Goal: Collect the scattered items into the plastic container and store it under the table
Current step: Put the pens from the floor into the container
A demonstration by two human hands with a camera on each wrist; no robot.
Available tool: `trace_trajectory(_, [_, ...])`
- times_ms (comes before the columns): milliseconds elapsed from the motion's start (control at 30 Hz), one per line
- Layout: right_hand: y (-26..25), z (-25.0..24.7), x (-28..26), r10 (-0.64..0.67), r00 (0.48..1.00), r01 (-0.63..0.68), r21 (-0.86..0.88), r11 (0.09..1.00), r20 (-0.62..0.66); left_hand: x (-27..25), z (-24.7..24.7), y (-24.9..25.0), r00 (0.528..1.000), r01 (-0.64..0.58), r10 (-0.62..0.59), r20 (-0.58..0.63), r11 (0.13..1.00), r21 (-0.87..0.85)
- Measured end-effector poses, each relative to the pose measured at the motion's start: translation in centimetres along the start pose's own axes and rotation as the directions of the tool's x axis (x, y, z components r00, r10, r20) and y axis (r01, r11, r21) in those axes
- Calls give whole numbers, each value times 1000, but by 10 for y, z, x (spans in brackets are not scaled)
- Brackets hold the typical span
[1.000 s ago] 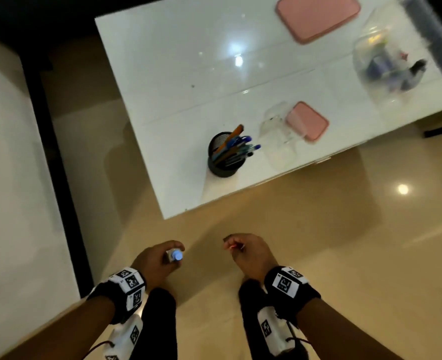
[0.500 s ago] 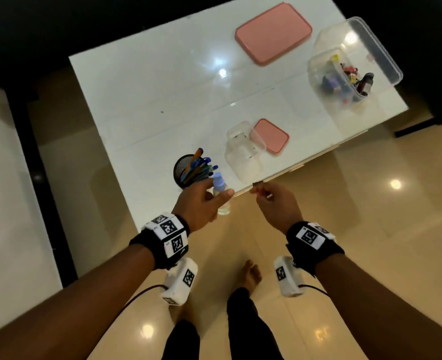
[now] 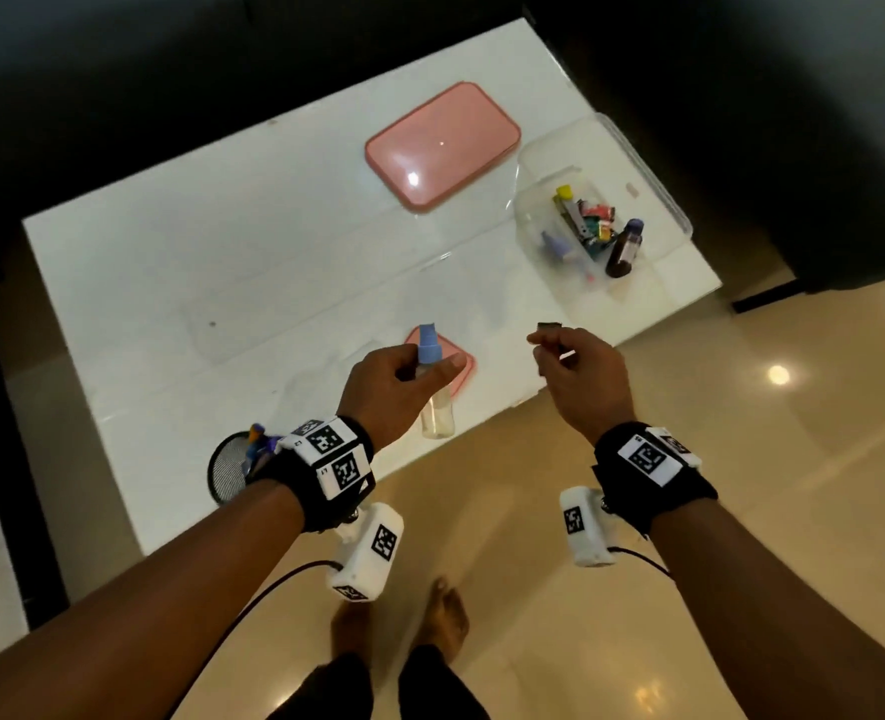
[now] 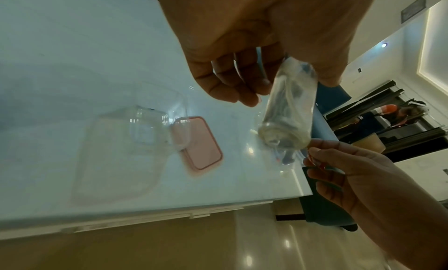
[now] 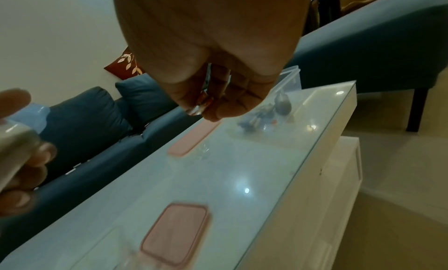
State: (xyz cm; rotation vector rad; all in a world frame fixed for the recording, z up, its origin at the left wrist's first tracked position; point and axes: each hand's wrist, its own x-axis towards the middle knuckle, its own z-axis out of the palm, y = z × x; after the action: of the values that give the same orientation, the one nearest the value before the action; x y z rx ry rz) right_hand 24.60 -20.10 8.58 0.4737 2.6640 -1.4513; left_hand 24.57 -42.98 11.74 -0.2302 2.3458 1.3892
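Carrying both finds: move to the open container [image 3: 604, 210] at the table's [image 3: 222, 252] right edge, drop in gently
Left hand [image 3: 388, 392]: fingers wrapped round spray bottle [image 3: 432, 387], above front edge
Right hand [image 3: 578, 376]: fingertips pinching small dark item [image 3: 549, 326], kind unclear
Counts: pen cup [image 3: 230, 467] 1; pink lids 2; clear containers 2; bottles in container 2, small bits uncountable

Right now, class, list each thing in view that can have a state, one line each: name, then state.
Clear spray bottle with blue cap: capped, held by left hand.
Small dark item: pinched by right hand.
Large clear plastic container: open, items inside.
Large pink lid: off, flat on white table.
Small pink lid: off, beside small clear container.
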Motion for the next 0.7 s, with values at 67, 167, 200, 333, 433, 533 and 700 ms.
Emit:
trace_trajectory(67, [3, -23, 25, -4, 998, 3, -17, 1000, -59, 24, 13, 17, 1000, -2, 2, 23, 1000, -8])
trace_trajectory(167, [6, -51, 65, -14, 994, 6, -66, 998, -112, 59, 34, 41, 997, -13, 12, 78, 1000, 9])
trace_trajectory(200, [6, -60, 81, -17, 992, 5, -92, 996, -123, 73, 41, 50, 995, -21, 21, 96, 1000, 6])
trace_trajectory(333, [4, -81, 140, 11, 998, -24, -221, 975, -58, 125, 67, 84, 992, -20, 21, 121, 1000, -10])
trace_trajectory(433, [1, -89, 181, 42, 994, -1, -362, 932, 105, 173, 89, 102, 993, -16, 21, 115, 999, -41])
trace_trajectory(533, [1, -93, 208, 95, 944, 73, -481, 874, 317, 209, 106, 118, 993, -22, 22, 119, 1000, -5])
trace_trajectory(700, [9, -104, 239, 121, 953, 28, -477, 879, 279, 249, 123, 133, 990, -75, 53, 129, 982, 171])
